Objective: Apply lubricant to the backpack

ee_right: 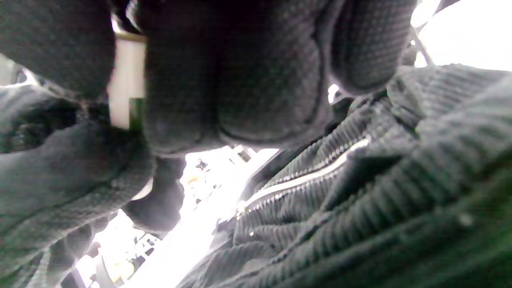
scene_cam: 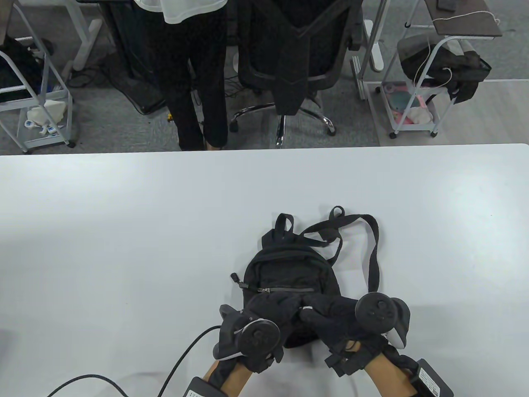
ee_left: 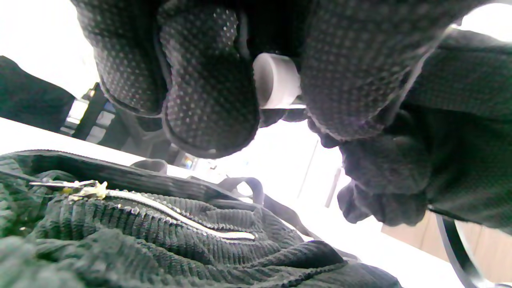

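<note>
We see the small black backpack point(scene_cam: 285, 269) lying flat on the white bench point(scene_cam: 124, 231), a little toward five o'clock from the bench's middle, its straps point(scene_cam: 372, 248) trailing off toward one o'clock. A silver zipper point(scene_cam: 285, 290) runs across its front pocket, with the pull tab point(scene_cam: 236, 278) hanging at the nine o'clock end; the left wrist view shows the same zipper point(ee_left: 160, 210) set in ribbed fabric. Both hands meet over the pack's six o'clock half. Our left hand point(scene_cam: 264, 314) and our right hand point(scene_cam: 330, 316) are curled together, fingertips touching, around a small white tube point(scene_cam: 306, 307) between them. In the left wrist view the left fingers point(ee_left: 208, 88) pinch a white cap point(ee_left: 276, 80), and in the right wrist view the right fingers point(ee_right: 224, 80) wrap the tube's pale body point(ee_right: 124, 80) just above the zipper point(ee_right: 304, 176). A tracker point(scene_cam: 258, 337) sits on the back of the left hand and another point(scene_cam: 382, 314) on the right. A black cable point(scene_cam: 173, 364) runs across the bench toward seven o'clock. Beyond the bench's twelve o'clock edge stand an office chair point(scene_cam: 297, 53) and a person in dark trousers point(scene_cam: 194, 82).
</note>
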Demonstrator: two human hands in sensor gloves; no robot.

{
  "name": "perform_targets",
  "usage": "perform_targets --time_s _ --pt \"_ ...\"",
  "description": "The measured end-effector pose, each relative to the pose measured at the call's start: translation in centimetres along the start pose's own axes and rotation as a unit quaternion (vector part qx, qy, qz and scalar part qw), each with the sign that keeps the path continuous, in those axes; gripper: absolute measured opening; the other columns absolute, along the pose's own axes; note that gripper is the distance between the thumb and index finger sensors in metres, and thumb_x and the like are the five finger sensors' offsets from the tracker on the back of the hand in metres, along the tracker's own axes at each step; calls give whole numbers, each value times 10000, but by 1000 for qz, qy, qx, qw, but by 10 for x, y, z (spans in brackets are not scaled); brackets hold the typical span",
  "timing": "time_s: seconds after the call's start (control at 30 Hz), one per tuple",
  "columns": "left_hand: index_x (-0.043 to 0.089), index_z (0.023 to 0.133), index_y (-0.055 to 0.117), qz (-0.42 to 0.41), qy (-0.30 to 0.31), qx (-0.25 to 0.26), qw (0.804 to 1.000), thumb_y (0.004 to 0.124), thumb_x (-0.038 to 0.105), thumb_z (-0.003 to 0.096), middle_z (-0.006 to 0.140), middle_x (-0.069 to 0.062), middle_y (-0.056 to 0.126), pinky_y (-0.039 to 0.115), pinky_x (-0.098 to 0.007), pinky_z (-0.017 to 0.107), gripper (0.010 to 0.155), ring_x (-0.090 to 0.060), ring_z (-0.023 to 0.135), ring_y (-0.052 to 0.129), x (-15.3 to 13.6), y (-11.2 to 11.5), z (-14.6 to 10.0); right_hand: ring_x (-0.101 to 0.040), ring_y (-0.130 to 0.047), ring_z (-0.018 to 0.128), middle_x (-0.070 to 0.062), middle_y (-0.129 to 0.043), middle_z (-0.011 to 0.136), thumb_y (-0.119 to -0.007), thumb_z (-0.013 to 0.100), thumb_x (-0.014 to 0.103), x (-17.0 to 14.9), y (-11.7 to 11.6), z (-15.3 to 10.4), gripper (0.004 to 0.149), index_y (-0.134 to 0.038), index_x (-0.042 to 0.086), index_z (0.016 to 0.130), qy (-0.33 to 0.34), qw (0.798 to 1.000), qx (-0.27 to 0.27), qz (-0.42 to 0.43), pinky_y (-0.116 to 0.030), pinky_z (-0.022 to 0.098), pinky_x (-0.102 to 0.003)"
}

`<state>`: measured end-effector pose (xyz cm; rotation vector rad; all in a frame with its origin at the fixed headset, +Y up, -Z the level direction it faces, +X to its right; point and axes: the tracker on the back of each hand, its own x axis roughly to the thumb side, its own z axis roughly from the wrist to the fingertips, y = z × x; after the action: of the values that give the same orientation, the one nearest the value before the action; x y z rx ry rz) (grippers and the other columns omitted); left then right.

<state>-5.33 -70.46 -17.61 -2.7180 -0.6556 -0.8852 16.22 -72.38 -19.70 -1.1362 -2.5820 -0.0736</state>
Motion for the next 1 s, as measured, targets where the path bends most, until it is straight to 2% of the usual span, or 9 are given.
perform_targets --time_s 0.27,0.37,0.43,0.5,0.6,0.7,0.83,0.9,1.0 --pt "107 775 972 -7 5 1 1000 988 426 368 693 -117 979 964 -524 515 517 -248 406 1143 9 -6 4 -127 -1103 386 82 -1062 494 -850 368 592 1 13 -3 499 -947 276 742 42 999 -13 -11 -831 547 -437" --pt "106 781 964 68 -29 -22 997 964 425 379 690 -118 979 970 -517 530 513 -239 415 1152 -10 -7 -1 -109 -1095 447 102 -1041 554 -872 365 564 -10 37 -3 460 -915 342 765 32 997 -74 -3 -835 564 -428" --pt "97 793 963 -14 -63 5 998 963 419 387 705 -130 981 963 -523 528 518 -254 425 1157 -30 -13 -4 -127 -1084 553 88 -1032 641 -878 383 563 -16 51 -2 475 -884 355 811 23 995 -80 53 -811 577 -456" --pt "87 829 942 -79 -78 32 993 959 391 397 719 -156 982 946 -549 524 529 -294 436 1156 -38 -17 -5 -147 -1058 624 83 -1001 718 -886 389 549 -18 51 -2 499 -857 367 853 12 997 -68 37 -800 579 -474" --pt "134 940 835 -79 -87 22 993 934 360 419 746 -151 977 926 -597 523 576 -336 481 1153 -43 -19 -6 -156 -1034 642 76 -969 754 -884 396 532 -18 47 -2 487 -856 386 860 9 997 -75 12 -796 577 -480" --pt "126 947 820 -97 -98 15 990 906 359 445 762 -152 965 904 -660 491 560 -399 509 1129 -50 -20 -10 -177 -982 694 61 -913 812 -878 405 512 -19 50 -2 474 -853 398 864 1 997 -80 -10 -760 601 -501" --pt "142 934 810 -114 -118 50 985 880 407 458 805 -149 957 870 -704 483 549 -452 633 1086 -54 -23 -15 -195 -919 749 39 -843 872 -860 424 477 -32 72 -2 460 -845 412 878 -50 987 -120 -92 -710 639 -517" --pt "141 895 859 -119 -123 86 981 881 452 445 811 -158 957 864 -712 479 547 -468 647 1076 -54 -26 -16 -200 -893 771 42 -816 892 -865 429 465 -45 81 -1 459 -843 407 884 -102 980 -120 -124 -680 662 -529" --pt "167 890 876 -126 -125 93 980 899 460 440 918 -179 851 799 -744 531 537 -499 780 965 -53 -28 -18 -199 -892 780 44 -817 898 -925 419 449 -67 88 1 492 -816 389 895 -186 963 -108 -160 -668 677 -535"
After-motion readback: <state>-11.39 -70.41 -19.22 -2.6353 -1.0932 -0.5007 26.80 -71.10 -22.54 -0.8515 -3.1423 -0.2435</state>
